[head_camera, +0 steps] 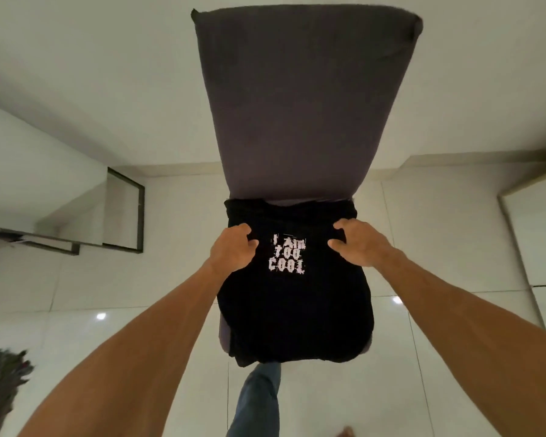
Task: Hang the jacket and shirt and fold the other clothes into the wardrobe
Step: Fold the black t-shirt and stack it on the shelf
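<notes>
A black T-shirt (293, 316) with white lettering "I AM TOO COOL" lies folded on the seat of a grey upholstered chair (306, 99). My left hand (234, 247) grips the cloth left of the lettering, fingers curled into the fabric. On the other side of the print, my right hand (356, 244) pinches the shirt with bent fingers. Both hands sit near the shirt's far edge, close to the chair back. The shirt's front edge hangs over the seat's near edge.
A glass table with a dark frame (123, 212) stands to the left. A patterned cloth heap (0, 386) lies at the lower left. My jeans-clad leg (259, 402) shows below the chair. White glossy floor tiles (123, 310) surround the chair, and a wall edge (517, 216) is at right.
</notes>
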